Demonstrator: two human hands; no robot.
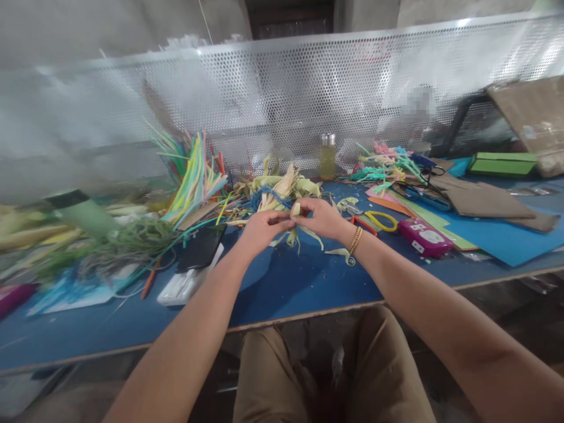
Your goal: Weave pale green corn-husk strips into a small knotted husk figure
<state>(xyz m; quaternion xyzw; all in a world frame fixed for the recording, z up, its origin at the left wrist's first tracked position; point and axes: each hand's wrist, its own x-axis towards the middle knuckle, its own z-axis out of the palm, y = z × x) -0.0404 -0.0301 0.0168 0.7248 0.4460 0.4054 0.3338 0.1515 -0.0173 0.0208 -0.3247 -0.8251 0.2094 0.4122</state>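
Over the middle of the blue table (282, 288), my left hand (267, 228) and my right hand (321, 217) meet at the fingertips. A small pale green strip of corn husk (296, 209) is pinched between them, its end sticking up by my right thumb. Just behind the hands lies a heap of dry corn husks (288, 185) with blue string (267, 197) across it. Loose curled husk pieces (341, 254) lie under and beside my right wrist. My fingers hide part of the strip.
Yellow-handled scissors (382, 221) and a magenta case (423, 237) lie to the right, near coloured paper and cardboard (484, 200). A black phone (201, 249) and pipe cleaners (198, 182) are at left. A bottle (327, 157) stands by the perforated metal panel (291, 94).
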